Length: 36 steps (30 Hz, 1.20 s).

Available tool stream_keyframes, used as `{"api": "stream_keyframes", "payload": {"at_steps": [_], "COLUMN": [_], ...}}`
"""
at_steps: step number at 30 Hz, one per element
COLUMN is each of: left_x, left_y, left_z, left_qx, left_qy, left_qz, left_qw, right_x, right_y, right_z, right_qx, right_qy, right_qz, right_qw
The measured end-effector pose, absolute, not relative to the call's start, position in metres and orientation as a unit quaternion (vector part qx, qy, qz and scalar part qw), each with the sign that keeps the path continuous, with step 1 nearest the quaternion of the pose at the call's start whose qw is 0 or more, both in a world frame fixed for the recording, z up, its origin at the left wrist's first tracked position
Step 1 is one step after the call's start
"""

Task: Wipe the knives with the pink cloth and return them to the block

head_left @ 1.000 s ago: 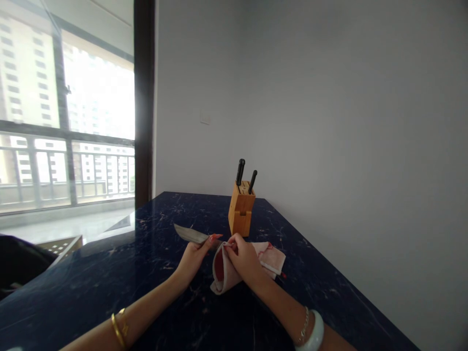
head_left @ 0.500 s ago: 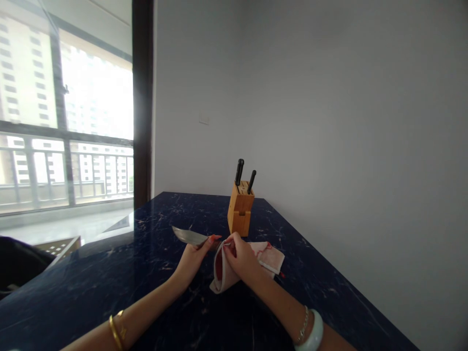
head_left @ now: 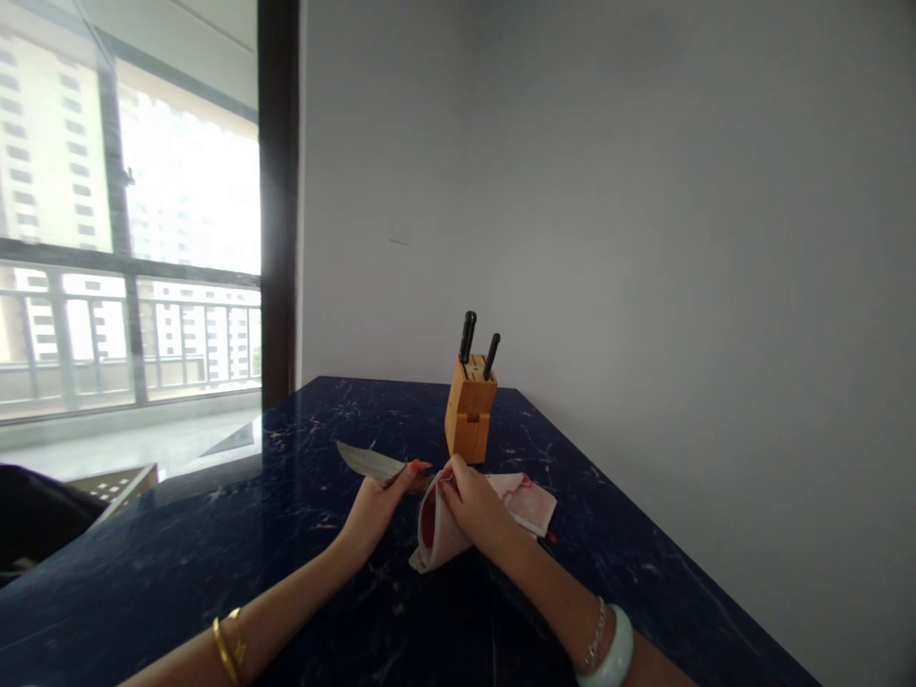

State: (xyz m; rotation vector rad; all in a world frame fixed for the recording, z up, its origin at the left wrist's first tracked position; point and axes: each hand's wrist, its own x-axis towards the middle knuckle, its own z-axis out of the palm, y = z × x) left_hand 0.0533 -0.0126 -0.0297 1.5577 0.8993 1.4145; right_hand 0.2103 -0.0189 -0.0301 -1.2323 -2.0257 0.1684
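My left hand [head_left: 386,498] is closed on a kitchen knife [head_left: 368,462], whose broad blade points away to the left above the table. The knife's handle is mostly hidden by my fingers and the cloth. Pinched in my right hand [head_left: 468,498] is a pale pink cloth [head_left: 528,501] with a red pattern. Its folded edge hangs down close to the knife's handle end, and its far end lies on the table to the right. Just beyond my hands stands a wooden knife block [head_left: 470,410] with two black-handled knives [head_left: 468,336] upright in its slots.
The dark blue marbled table [head_left: 307,477] stretches back to a grey wall [head_left: 644,239] with a switch plate [head_left: 399,232]. At the left are a large window [head_left: 186,191] and a black object [head_left: 43,515] beside the table.
The knife blade has turned slightly, its flat side looking lighter. Both hands and the cloth have stayed almost in place.
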Motion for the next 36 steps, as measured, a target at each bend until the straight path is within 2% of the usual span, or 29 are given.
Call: {"api": "stream_keyframes", "payload": {"at_steps": [9,16,26,32,36], "left_x": [0.056,0.055,0.05,0.049,0.047], "left_y": [-0.017,-0.013,-0.013,-0.008,-0.007], "left_z": [-0.028,-0.031,-0.031,-0.035,-0.037], "left_qx": [0.635,0.631,0.641,0.637,0.63], "left_qy": [0.364,0.363,0.376,0.386,0.39], "left_qz": [0.557,0.559,0.569,0.56,0.557], "left_qw": [0.393,0.397,0.353,0.364,0.375], "right_x": [0.213,0.209,0.226,0.213,0.214], "right_y": [-0.018,-0.022,-0.004,-0.015,-0.016], "right_z": [-0.027,-0.029,-0.034,-0.033,-0.031], "right_qx": [-0.5,-0.472,-0.554,-0.489,-0.514], "right_qy": [-0.761,-0.795,-0.766,-0.802,-0.787], "right_qz": [0.066,0.058,0.054,0.043,0.04], "right_qw": [0.409,0.377,0.321,0.339,0.338]}}
